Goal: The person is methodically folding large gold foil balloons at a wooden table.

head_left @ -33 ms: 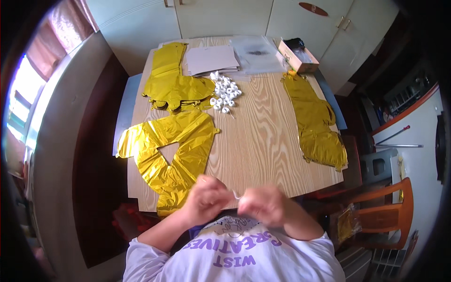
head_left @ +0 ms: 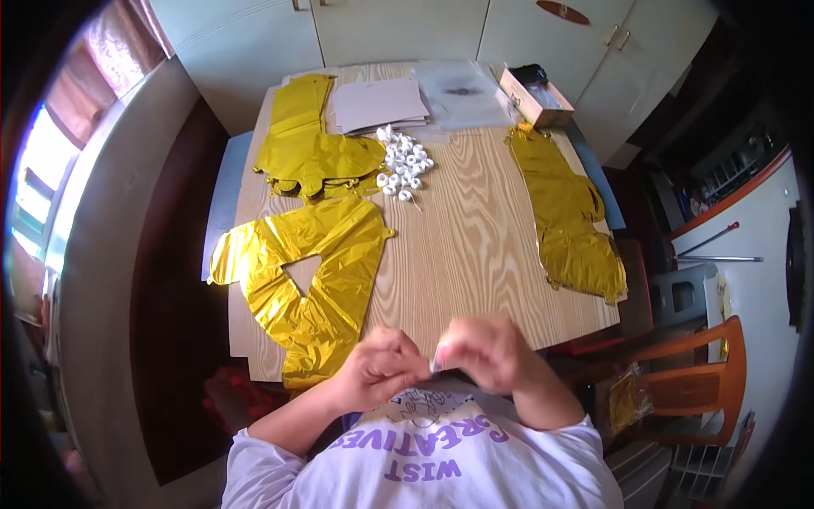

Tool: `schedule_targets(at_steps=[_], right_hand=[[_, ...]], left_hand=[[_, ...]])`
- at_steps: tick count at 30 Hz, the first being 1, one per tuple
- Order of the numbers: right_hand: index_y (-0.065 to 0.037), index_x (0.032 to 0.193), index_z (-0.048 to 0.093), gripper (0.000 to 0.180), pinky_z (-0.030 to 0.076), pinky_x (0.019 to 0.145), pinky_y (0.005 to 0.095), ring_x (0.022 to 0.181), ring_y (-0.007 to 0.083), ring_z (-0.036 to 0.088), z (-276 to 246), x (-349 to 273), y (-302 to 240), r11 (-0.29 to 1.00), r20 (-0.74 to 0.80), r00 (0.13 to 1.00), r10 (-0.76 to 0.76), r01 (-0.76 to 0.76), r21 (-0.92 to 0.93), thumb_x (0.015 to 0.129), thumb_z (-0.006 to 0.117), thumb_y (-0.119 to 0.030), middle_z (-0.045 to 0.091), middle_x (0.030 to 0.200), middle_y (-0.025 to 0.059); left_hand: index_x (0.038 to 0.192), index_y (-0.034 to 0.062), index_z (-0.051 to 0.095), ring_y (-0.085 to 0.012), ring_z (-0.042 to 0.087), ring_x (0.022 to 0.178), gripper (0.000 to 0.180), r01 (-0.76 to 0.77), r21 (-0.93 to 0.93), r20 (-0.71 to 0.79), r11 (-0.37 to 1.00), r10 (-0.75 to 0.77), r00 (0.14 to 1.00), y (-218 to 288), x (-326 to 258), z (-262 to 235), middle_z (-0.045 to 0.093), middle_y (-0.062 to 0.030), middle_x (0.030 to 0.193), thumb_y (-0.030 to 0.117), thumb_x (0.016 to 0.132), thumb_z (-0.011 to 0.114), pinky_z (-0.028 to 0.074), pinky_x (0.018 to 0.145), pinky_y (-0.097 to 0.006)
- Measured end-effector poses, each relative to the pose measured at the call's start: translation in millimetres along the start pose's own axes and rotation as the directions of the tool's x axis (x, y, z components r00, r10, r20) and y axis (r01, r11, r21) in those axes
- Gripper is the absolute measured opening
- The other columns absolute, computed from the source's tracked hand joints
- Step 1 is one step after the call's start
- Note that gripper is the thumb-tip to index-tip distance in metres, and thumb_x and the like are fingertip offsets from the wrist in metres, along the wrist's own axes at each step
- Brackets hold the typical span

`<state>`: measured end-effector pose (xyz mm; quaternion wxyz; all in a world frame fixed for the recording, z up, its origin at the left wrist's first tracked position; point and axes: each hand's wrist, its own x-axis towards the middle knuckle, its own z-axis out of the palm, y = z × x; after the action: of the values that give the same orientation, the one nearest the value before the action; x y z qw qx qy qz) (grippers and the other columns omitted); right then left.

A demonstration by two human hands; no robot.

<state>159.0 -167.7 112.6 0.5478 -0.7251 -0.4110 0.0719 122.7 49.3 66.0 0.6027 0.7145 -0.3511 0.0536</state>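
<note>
Table (head_left: 475, 254), gold balloon (head_left: 349, 271) near hands (head_left: 377, 365) (head_left: 483, 349)

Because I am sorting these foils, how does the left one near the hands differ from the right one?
The left foil has a triangular hole; the right foil shows none. The left foil shines brightly with many creases; the right foil looks duller and smoother. The left foil lies nearer the left hand; the right foil lies by the right edge of the table. Both are gold-coloured.
</note>
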Motion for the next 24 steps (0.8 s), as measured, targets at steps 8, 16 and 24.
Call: schedule_targets(at_steps=[8, 16, 24], right_hand=[[-0.004, 0.092, 0.061, 0.01, 0.05, 0.062, 0.0365, 0.068, 0.0314, 0.065, -9, 7, -13, 1.0, 0.102, 0.995, 0.025, -0.026, 0.009, 0.094, 0.061, -0.014, 0.063, 0.075, 0.0142], [-0.002, 0.084, 0.063, 0.014, 0.048, 0.057, 0.0315, 0.063, 0.02, 0.062, -6, -15, -3, 0.991, 0.224, 0.97, -0.093, 0.069, 0.113, 0.094, 0.063, -0.012, 0.061, 0.073, 0.01], [-0.005, 0.087, 0.062, 0.013, 0.049, 0.06, 0.0356, 0.068, 0.0223, 0.064, -7, -48, 2, 0.999, 0.358, 0.934, 0.011, -0.027, 0.04, 0.093, 0.064, -0.017, 0.061, 0.073, 0.0099]], left_hand=[[0.099, 0.0036, 0.076, -0.0146, 0.059, 0.075, 0.014, 0.101, 0.105, -0.034, 0.989, -0.098, 0.995, 7, -1, -4, 0.064, -0.0052, 0.082, 0.003, 0.085, 0.072, 0.045, 0.065, -0.028], [0.089, 0.0044, 0.073, -0.0187, 0.057, 0.071, 0.007, 0.09, 0.315, -0.175, 0.945, -0.035, 0.984, 10, 0, 25, 0.061, -0.0048, 0.079, 0.002, 0.083, 0.073, 0.042, 0.068, -0.029], [0.101, 0.0034, 0.075, -0.0124, 0.055, 0.071, 0.018, 0.188, -0.04, -0.432, 0.981, -0.187, 0.882, 19, 2, 48, 0.06, -0.0029, 0.078, 0.003, 0.084, 0.074, 0.041, 0.062, -0.027]])
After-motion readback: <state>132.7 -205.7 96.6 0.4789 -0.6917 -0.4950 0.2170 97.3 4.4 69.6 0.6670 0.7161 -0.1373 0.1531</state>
